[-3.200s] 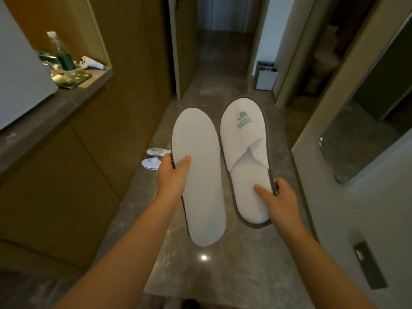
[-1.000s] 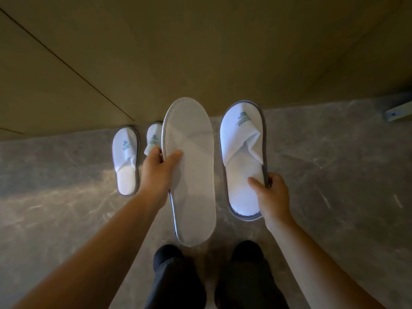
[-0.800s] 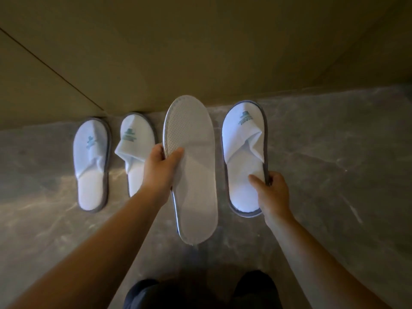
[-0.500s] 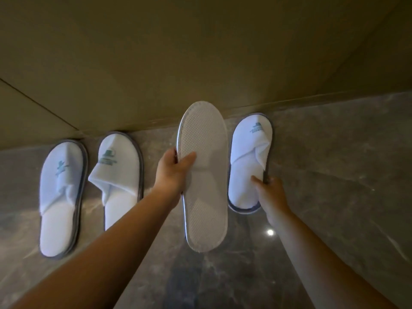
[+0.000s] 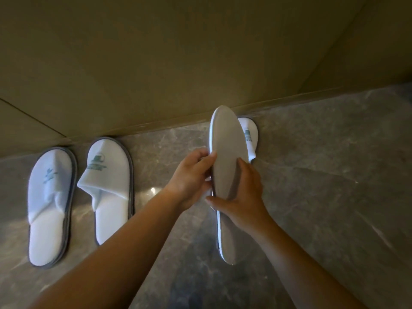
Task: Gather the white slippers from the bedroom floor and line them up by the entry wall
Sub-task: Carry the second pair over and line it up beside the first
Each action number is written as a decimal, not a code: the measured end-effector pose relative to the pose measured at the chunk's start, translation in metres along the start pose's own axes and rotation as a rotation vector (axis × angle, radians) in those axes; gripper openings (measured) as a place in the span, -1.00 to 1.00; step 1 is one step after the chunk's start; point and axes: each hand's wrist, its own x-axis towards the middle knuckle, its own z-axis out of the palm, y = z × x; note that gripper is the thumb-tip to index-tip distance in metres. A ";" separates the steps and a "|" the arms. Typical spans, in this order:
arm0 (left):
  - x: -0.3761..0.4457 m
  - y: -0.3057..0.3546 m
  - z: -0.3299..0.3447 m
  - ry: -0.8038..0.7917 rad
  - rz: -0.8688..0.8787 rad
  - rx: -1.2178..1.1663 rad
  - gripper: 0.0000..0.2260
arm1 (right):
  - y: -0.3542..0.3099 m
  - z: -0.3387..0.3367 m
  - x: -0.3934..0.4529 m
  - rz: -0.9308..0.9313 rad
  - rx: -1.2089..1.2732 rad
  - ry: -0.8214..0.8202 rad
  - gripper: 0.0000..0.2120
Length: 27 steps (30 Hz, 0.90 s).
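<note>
Both my left hand (image 5: 191, 175) and right hand (image 5: 243, 192) clamp the sole-up slipper (image 5: 225, 175) above the marble floor (image 5: 323, 197). I should flip it, then set it toes-to-wall beside the placed slipper (image 5: 250, 137).

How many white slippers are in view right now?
4. Two lie on the floor by the wall: far-left slipper, second slipper. Held slipper, sole showing, is in both hands. Fourth slipper lies partly hidden behind it.

White slippers (image 5: 50, 206) carry grey edging and teal logos on a grey-brown marbled floor (image 5: 323, 197).
</note>
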 end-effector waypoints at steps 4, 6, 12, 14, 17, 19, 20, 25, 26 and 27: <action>-0.004 -0.003 -0.010 0.037 0.077 -0.006 -0.92 | -0.011 -0.012 0.003 0.097 0.663 -0.116 -0.57; -0.006 -0.009 -0.015 0.162 0.131 0.112 -0.85 | -0.011 -0.019 0.005 0.254 0.851 -0.174 -0.67; -0.019 -0.026 -0.022 0.126 -0.105 0.068 -0.30 | -0.007 -0.022 0.004 0.399 1.040 -0.288 -0.70; -0.022 -0.028 -0.019 0.017 -0.148 0.000 -0.36 | -0.009 -0.016 0.005 0.379 1.036 -0.308 -0.69; -0.018 -0.027 -0.021 0.108 -0.069 0.006 -0.49 | -0.013 -0.009 0.008 0.354 0.912 -0.244 -0.68; -0.015 -0.025 -0.024 0.178 -0.048 0.029 -0.45 | -0.010 -0.006 0.007 0.320 0.808 -0.166 -0.69; -0.014 -0.026 -0.025 0.194 -0.034 0.043 -0.43 | -0.008 -0.005 0.006 0.312 0.773 -0.142 -0.70; 0.003 -0.041 -0.018 0.077 0.008 0.222 -0.40 | 0.015 -0.017 0.004 0.335 0.606 0.076 -0.73; 0.009 -0.047 -0.018 0.099 0.011 0.300 -0.38 | 0.021 -0.025 0.005 0.339 0.554 0.127 -0.76; 0.016 -0.054 -0.019 0.143 0.011 0.380 -0.38 | 0.028 -0.033 0.006 0.346 0.513 0.178 -0.77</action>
